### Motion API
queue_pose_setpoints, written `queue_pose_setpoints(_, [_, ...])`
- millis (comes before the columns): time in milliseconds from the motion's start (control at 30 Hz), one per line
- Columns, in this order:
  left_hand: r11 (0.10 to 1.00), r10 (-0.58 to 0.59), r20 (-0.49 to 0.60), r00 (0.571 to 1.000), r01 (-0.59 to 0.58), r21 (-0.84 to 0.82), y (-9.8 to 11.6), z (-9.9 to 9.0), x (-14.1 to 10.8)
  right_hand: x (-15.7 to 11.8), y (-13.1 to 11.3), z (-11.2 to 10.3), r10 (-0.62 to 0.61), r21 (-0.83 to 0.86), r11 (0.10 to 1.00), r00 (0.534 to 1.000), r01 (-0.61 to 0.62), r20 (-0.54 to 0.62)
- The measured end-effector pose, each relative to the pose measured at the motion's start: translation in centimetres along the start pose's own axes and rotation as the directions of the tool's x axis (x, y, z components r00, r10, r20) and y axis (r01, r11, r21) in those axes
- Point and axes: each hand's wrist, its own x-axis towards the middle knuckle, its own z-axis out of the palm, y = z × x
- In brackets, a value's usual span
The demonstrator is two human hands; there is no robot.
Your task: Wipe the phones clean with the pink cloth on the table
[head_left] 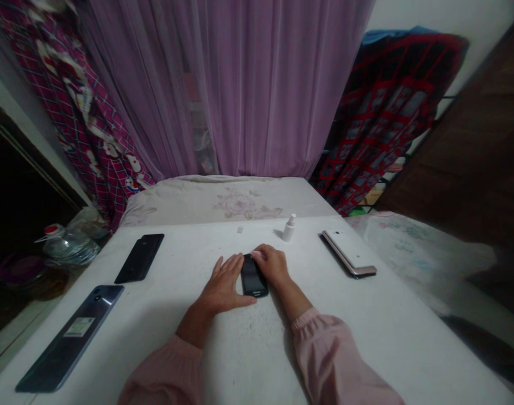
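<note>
A small black phone lies on the white table, between my two hands. My left hand rests along its left side, thumb stretched out by the bottom edge and fingers spread near the top left corner. At the phone's top right edge is my right hand, its fingers closed together on something small and pale, perhaps a cloth, mostly hidden. Beyond the hands stands a white spray bottle. A tiny pale square lies to the bottle's left.
Two dark phone parts or phones overlap at the left, with a blue-grey phone back nearer. Stacked phones lie at the right. Purple curtains hang behind the table. A plastic bottle stands off its left side.
</note>
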Motion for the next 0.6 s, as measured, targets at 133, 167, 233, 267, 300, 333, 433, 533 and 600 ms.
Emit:
queue_pose_setpoints(133, [1.0,0.001,0.006,1.0,-0.001,0.002,-0.1,0.0,0.0,0.0,-0.1,0.2,0.0,-0.036,0.999,0.999,-0.001,-0.035])
queue_pose_setpoints(167, [1.0,-0.004,0.007,1.0,0.004,0.003,-0.1,0.1,0.0,-0.1,-0.1,0.2,-0.008,-0.035,0.999,0.999,0.007,-0.035])
queue_pose_setpoints(233, [1.0,-0.015,0.008,1.0,0.015,0.004,0.0,0.1,0.0,-0.2,0.1,0.1,-0.032,-0.011,0.999,0.999,0.032,-0.014])
queue_pose_setpoints(267, [1.0,-0.018,0.008,1.0,0.018,0.007,0.0,0.1,0.0,-0.3,0.2,-0.1,-0.048,0.012,0.999,0.999,0.048,0.004])
queue_pose_setpoints(300, [1.0,-0.019,0.006,1.0,0.019,0.01,0.0,0.1,0.0,-0.5,0.3,-0.2,-0.066,0.041,0.997,0.998,0.065,0.024])
queue_pose_setpoints(333, [1.0,-0.018,0.005,1.0,0.018,0.013,0.1,0.1,0.0,-0.6,0.4,-0.4,-0.085,0.072,0.994,0.995,0.082,0.043])
queue_pose_setpoints(433, [1.0,-0.018,0.006,1.0,0.018,0.016,0.2,0.0,0.0,-0.9,0.8,-1.0,-0.151,0.16,0.978,0.985,0.135,0.088])
queue_pose_setpoints(533, [0.999,-0.031,0.014,0.999,0.031,0.015,0.3,-0.2,0.0,-1.1,1.3,-1.7,-0.201,0.24,0.958,0.967,0.159,0.158])
queue_pose_setpoints(600, [0.999,-0.037,0.017,0.999,0.036,0.012,0.4,-0.3,0.0,-1.1,1.7,-2.2,-0.225,0.292,0.944,0.947,0.153,0.23])
